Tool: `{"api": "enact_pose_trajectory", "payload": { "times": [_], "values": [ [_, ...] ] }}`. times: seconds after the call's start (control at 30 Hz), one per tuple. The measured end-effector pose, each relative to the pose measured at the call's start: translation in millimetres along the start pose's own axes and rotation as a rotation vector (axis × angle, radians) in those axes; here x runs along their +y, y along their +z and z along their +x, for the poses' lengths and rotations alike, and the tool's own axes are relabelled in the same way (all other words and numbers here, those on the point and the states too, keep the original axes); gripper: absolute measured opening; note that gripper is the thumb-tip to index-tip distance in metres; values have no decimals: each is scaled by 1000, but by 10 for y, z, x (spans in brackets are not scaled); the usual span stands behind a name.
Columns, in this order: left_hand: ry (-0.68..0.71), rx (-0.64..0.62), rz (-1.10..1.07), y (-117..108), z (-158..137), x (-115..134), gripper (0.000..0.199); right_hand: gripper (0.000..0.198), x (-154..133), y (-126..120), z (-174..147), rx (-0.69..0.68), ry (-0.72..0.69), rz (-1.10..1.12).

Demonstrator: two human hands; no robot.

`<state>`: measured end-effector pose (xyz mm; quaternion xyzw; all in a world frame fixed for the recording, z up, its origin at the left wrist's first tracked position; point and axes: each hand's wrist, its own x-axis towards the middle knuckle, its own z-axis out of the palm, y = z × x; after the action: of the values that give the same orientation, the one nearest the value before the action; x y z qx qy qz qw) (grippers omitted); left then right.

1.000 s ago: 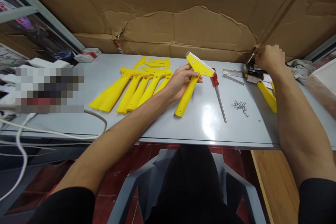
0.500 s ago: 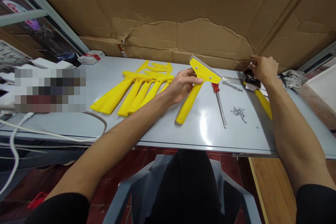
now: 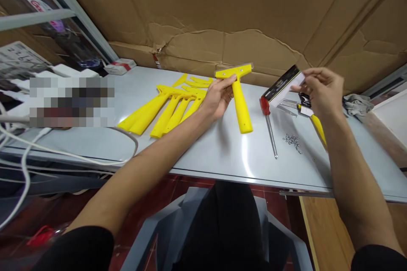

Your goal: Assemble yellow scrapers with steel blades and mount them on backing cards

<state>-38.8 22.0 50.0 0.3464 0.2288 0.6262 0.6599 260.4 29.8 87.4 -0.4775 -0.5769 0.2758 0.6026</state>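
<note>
My left hand (image 3: 219, 95) is closed around the neck of a yellow scraper (image 3: 242, 106), whose head carries two screws and a blade along its top edge. The scraper's handle points down above the table. In my right hand (image 3: 324, 89) a black-and-white printed card (image 3: 282, 84) is pinched by one end, apart from the scraper. A screwdriver (image 3: 270, 129) with a red handle lies below the card. Metal strips (image 3: 288, 109) lie behind it, and a heap of small screws (image 3: 292, 140) is to its right.
Several yellow handles (image 3: 144, 112) and thin yellow pieces (image 3: 199, 81) lie left of my left hand. Another yellow scraper (image 3: 318, 129) lies partly behind my right arm. Cardboard (image 3: 203, 4) walls the back; cables (image 3: 79, 159) run at left, a grey cloth (image 3: 359, 103) sits at right.
My right hand has lifted the card from the back right and brought it leftward. My left hand has turned the scraper, so its head now slants the other way.
</note>
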Motion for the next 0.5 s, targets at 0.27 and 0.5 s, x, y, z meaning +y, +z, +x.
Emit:
{"api": "enact_pose_trajectory", "payload": {
  "times": [0.27,0.5],
  "values": [
    [77,60,34,-48,84,23,38,44,-104,277,-493,-210,243,102],
    [111,66,71,-89,118,0,44,44,-198,245,-532,-253,254,71]
  ]
}}
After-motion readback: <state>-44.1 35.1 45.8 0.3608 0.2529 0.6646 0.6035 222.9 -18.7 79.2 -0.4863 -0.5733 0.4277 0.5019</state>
